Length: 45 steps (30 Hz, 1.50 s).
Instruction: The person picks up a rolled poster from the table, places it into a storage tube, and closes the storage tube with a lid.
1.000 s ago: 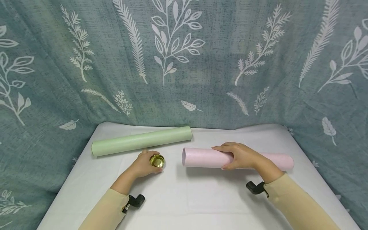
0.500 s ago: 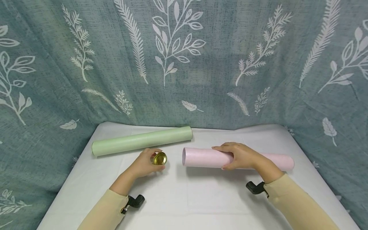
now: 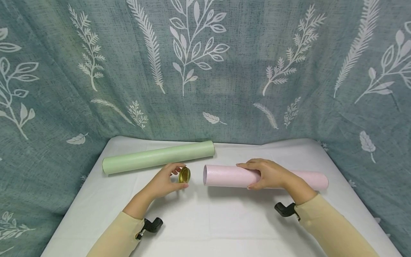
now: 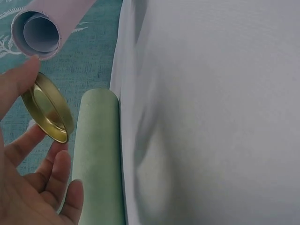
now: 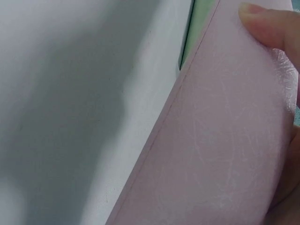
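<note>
My left hand (image 3: 166, 181) pinches a round gold metal cap (image 3: 184, 175) by its rim between thumb and fingers. In the left wrist view the cap (image 4: 48, 107) is tilted, its hollow side showing. A pink cardboard tube (image 3: 228, 176) lies sideways in the grasp of my right hand (image 3: 269, 174), whose thumb and fingers curve round its middle. The tube's near end is open and faces the cap, with a gap between them. Rolled pale paper (image 4: 41, 33) shows inside that end. In the right wrist view, the thumb (image 5: 262, 23) presses on the tube's surface.
A light green tube (image 3: 158, 157) lies at a slant on the white-covered table (image 3: 205, 221), just behind my left hand. A patterned blue-green curtain (image 3: 237, 85) hangs behind the table and along both sides. Black wrist mounts (image 3: 152, 225) stick out below both cuffs.
My left hand has moved slightly right toward the pink tube's open end, turning the gold cap from facing up to nearly on edge. My right hand and both tubes stay put.
</note>
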### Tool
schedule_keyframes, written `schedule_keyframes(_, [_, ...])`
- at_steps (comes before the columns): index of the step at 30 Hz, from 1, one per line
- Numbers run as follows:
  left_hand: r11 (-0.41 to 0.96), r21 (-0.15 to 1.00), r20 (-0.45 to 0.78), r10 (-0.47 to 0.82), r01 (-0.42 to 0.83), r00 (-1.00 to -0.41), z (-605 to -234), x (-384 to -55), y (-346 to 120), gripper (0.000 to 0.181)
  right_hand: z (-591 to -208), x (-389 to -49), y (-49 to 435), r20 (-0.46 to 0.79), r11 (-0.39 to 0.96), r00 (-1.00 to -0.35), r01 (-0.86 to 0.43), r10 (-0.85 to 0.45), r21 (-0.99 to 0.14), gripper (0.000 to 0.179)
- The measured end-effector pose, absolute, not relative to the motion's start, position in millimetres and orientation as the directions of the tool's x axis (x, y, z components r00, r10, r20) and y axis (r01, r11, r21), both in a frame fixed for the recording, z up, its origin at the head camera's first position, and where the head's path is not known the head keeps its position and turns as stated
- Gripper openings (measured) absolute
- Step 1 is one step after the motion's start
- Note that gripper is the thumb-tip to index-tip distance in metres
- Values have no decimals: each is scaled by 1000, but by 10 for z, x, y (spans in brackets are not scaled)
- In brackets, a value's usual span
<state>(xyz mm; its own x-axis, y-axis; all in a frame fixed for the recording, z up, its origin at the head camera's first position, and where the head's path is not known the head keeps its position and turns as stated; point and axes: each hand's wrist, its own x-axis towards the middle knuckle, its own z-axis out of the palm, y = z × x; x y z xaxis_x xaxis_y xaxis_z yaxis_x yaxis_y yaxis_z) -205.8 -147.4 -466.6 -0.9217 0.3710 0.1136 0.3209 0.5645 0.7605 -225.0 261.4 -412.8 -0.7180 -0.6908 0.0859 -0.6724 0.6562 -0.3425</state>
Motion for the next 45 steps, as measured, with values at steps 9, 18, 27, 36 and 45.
schedule_keyframes(9, [530,776,135,389,342,-911,-4574,-2030,-1401,68,-4119,-2250,2616,96,645,-707,-684,-700,-341,78])
schedule_keyframes(18, [468,793,186,424,391,-886,-4512,-2017,-1302,66,-4094,-2228,2603,94,641,-705,-685,-703,-346,76])
schedule_keyframes(27, [461,798,186,424,388,-886,-4436,-1979,-1194,67,-4081,-2215,2586,91,642,-705,-685,-703,-344,76])
schedule_keyframes(36, [465,784,193,447,411,-874,-4419,-1981,-1126,68,-4096,-2218,2581,87,646,-709,-681,-700,-346,76])
schedule_keyframes(45, [480,786,163,447,390,-879,-4417,-1990,-1081,71,-4098,-2218,2576,88,648,-708,-683,-700,-337,76])
